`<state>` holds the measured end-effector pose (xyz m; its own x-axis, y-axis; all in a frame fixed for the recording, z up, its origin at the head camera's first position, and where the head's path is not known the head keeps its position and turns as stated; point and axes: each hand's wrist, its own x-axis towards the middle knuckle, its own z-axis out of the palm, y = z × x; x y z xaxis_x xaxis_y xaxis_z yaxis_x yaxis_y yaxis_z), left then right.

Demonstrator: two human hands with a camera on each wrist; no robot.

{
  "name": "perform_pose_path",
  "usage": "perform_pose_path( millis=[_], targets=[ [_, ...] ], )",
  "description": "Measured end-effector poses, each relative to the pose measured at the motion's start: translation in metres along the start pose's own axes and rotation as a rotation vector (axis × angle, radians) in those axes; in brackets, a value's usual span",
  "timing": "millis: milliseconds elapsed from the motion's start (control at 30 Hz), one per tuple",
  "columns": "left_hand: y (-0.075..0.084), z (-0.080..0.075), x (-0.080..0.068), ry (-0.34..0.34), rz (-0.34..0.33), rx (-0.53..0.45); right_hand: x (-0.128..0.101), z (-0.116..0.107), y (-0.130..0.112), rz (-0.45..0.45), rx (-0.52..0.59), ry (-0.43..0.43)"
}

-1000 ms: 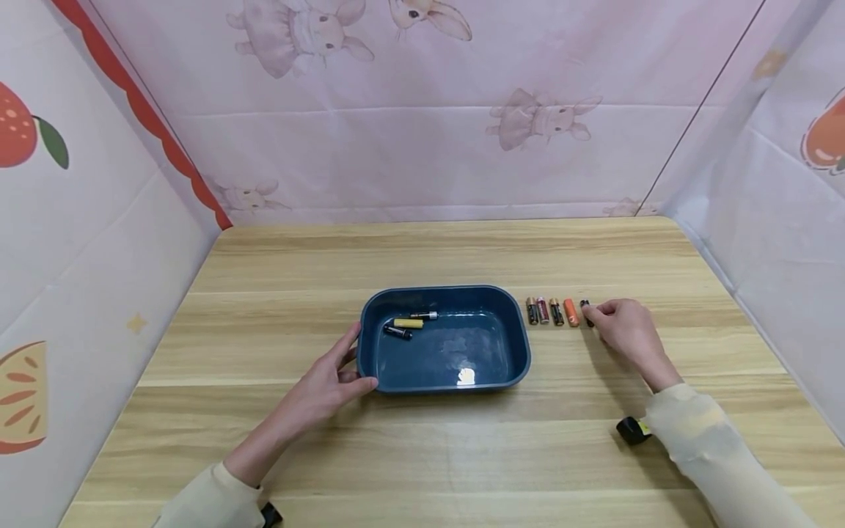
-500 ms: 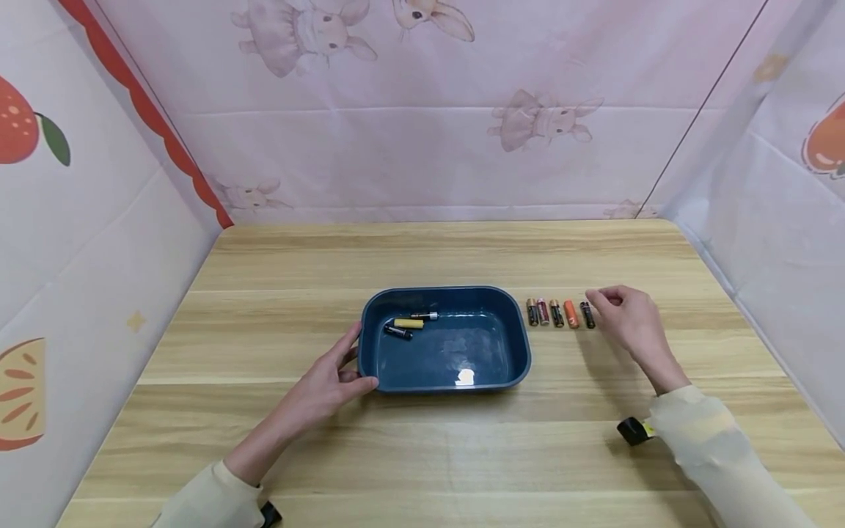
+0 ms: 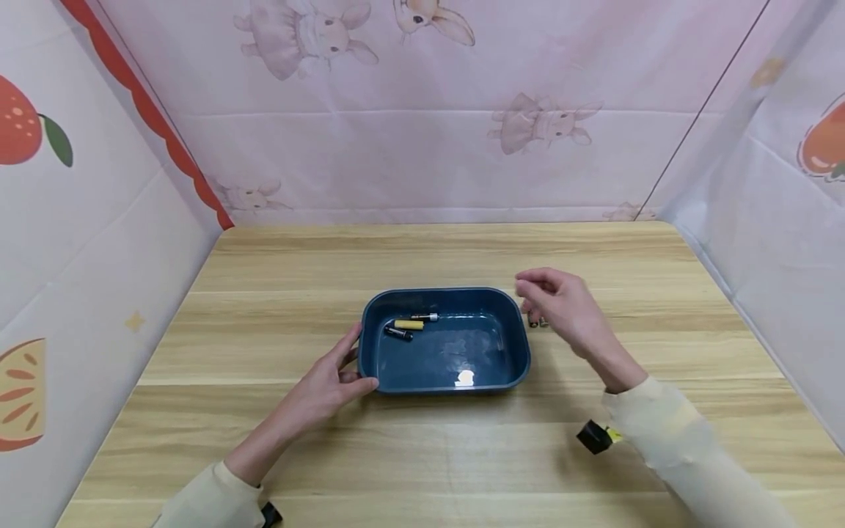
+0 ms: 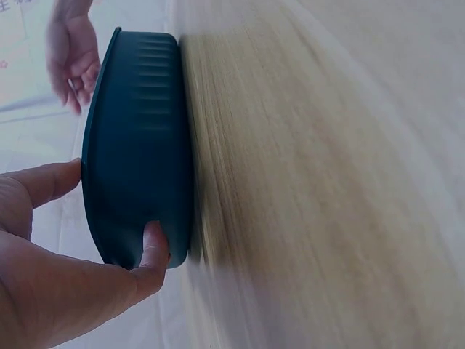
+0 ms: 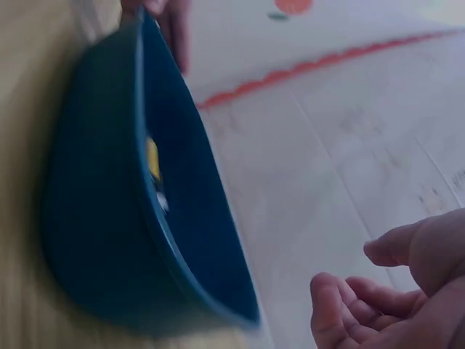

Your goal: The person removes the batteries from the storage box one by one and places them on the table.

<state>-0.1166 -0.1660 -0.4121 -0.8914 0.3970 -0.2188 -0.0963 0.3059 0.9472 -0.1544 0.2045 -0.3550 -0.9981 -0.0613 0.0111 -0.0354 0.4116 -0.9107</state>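
A dark blue plastic basin (image 3: 444, 389) sits on the wooden table. Inside its left part lie a yellow battery (image 3: 408, 325) and two dark ones, one a black battery (image 3: 399, 334). My left hand (image 3: 323, 385) holds the basin's left end, thumb at the near corner and fingers along the side; the left wrist view has a fingertip on the rim. Just past the basin's right end, my right hand (image 3: 561, 304) is raised with fingers loosely bent and nothing between them. Beneath it, battery ends (image 3: 533, 322) peek out, the rest of the row hidden.
The wooden table (image 3: 436, 455) runs back to a pink curtain (image 3: 409, 161) with rabbit prints. Fruit-printed white sheets (image 3: 86, 242) close off the sides. A black wrist camera (image 3: 595, 437) hangs below the right sleeve.
My right hand has left the black battery at the row's right end and moved left over the row towards the basin. The left hand and basin have stayed put.
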Motion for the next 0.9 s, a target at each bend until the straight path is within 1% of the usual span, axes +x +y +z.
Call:
perform_pose_path(
  millis=[100, 200, 300, 433, 533, 667, 800, 900],
  targets=[
    [-0.001, 0.001, 0.001, 0.007, -0.010, -0.006, 0.004, 0.020, -0.003, 0.005, 0.010, -0.091],
    [-0.002, 0.002, 0.002, 0.008, -0.014, -0.008, 0.009, 0.037, -0.004, 0.010, 0.017, -0.163],
    [-0.003, 0.002, 0.003, 0.012, -0.019, -0.012, 0.016, 0.053, -0.003, 0.024, 0.020, -0.228],
    [-0.003, 0.002, 0.003, 0.012, -0.021, -0.021, 0.025, 0.072, 0.000, 0.043, -0.012, -0.295],
    [-0.003, 0.001, 0.003, 0.010, -0.022, -0.021, 0.031, 0.085, 0.003, 0.031, -0.055, -0.317],
    [-0.003, 0.001, 0.003, 0.009, -0.021, -0.024, 0.037, 0.099, 0.006, 0.004, -0.078, -0.317],
    [-0.003, 0.001, 0.002, 0.003, -0.013, -0.025, 0.040, 0.108, 0.009, 0.006, -0.082, -0.334],
    [-0.002, 0.001, 0.002, 0.001, -0.008, -0.019, 0.042, 0.113, 0.013, 0.013, -0.113, -0.355]
  ],
)
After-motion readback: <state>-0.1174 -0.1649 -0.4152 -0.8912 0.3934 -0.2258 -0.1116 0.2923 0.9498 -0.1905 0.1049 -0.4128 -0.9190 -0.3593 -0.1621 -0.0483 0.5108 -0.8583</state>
